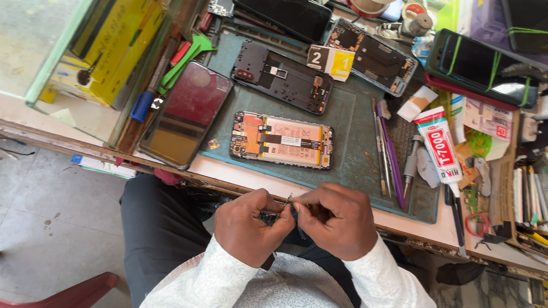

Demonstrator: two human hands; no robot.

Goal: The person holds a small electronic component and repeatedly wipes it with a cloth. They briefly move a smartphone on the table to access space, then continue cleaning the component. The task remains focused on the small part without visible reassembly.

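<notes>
Both hands pinch a small dark part between fingertips.

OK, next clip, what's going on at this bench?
A person sits at a cluttered phone repair bench, both hands close together just below the bench edge. The left hand and right hand pinch a small dark part between the fingertips; what it is cannot be made out. On the green work mat above lie an opened phone with its insides showing, a loose phone back cover, tweezers and a glue tube.
</notes>
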